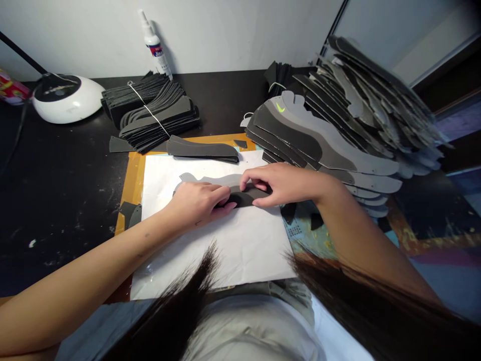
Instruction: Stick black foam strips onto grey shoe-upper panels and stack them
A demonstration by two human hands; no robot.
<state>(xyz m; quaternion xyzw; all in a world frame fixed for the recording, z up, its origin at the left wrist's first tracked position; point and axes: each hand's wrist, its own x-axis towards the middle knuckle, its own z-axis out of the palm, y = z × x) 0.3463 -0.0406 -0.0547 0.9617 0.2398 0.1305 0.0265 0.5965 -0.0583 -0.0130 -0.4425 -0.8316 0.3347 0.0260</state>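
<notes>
A grey shoe upper panel [214, 179] with a dark wavy strip [242, 198] along its near side lies on a white sheet of paper [233, 245]. My left hand [203, 199] rests on the panel's left part, its fingers curled and pressed down, thumb at the near edge. On the right, my right hand [276, 184] grips the strip's end between bent fingers and thumb. The panel's left end is partly hidden under my left hand. Just beyond it lies a small stack of dark cut strips [203, 149].
Tied bundles of dark pieces [154, 113] stand at the back left, near a white spray bottle [157, 50] and a white lamp base [67, 103]. Finished-looking grey panels [334, 140] are piled to the right, with a taller stack [379, 100] behind. My hair hangs in front.
</notes>
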